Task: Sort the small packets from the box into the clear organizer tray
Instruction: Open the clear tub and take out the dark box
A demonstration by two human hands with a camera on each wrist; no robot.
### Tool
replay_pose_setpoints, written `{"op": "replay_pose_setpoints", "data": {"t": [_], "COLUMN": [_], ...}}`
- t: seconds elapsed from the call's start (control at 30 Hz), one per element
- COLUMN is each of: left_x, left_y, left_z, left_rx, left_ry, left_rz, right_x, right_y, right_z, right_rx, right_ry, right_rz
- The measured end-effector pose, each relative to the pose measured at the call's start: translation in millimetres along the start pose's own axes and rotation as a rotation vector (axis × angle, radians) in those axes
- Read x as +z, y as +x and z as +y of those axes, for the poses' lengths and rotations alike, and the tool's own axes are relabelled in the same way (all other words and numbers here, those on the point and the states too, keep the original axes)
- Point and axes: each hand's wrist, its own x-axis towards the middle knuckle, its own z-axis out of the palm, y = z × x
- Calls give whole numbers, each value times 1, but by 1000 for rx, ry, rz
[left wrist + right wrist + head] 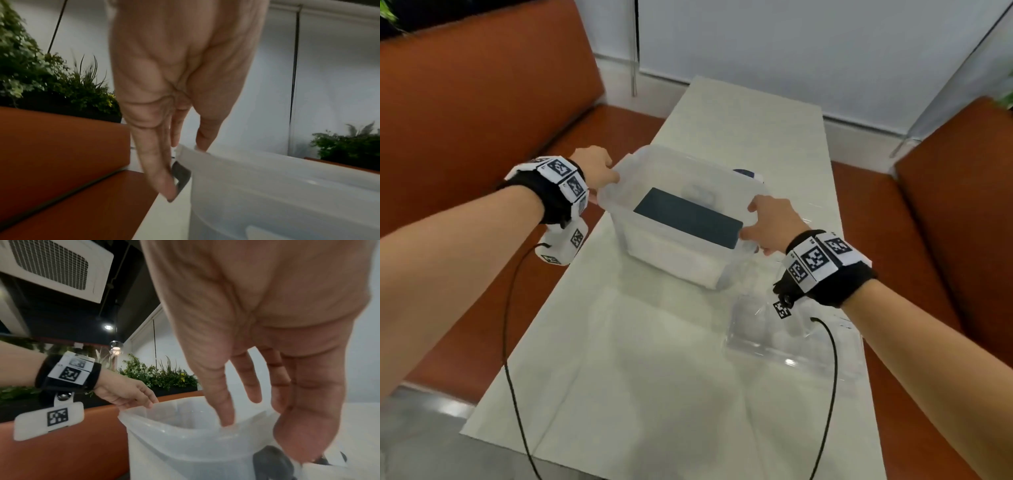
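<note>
A translucent plastic box [667, 253] stands open in the middle of the white table [654, 377]. A flat dark blue-grey pack [688, 217] lies inside it; other contents are blurred. My left hand [602, 171] holds the box's left rim, thumb on top and fingers [162, 178] outside by a grey latch [182, 175]. My right hand [767, 222] pinches the right rim, thumb inside the box [185, 451], fingers outside. The clear organizer tray [791, 339] lies near right, under my right wrist.
Orange benches [465, 120] flank the narrow table on both sides. A small dark blue and white object [748, 174] sits just behind the box. Black cables [510, 342] hang from both wrists. Bare tabletop lies in front of the box.
</note>
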Motion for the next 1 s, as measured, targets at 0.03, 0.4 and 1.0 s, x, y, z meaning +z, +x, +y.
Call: {"op": "replay_pose_setpoints", "data": {"t": [0.03,0.4,1.0], "left_x": [1,-2,-22], "left_y": [2,14,39], "left_z": [-4,-19,-5], "left_rx": [2,17,89], "left_ry": [-44,-105,-132], "left_rz": [-14,-71,-162], "right_x": [2,-13,19], "right_y": [1,32,99], "right_z": [-2,-29,-66], "right_rx": [17,154,295], "right_ry": [-35,-228,-308], "right_rz": [15,11,-437]}}
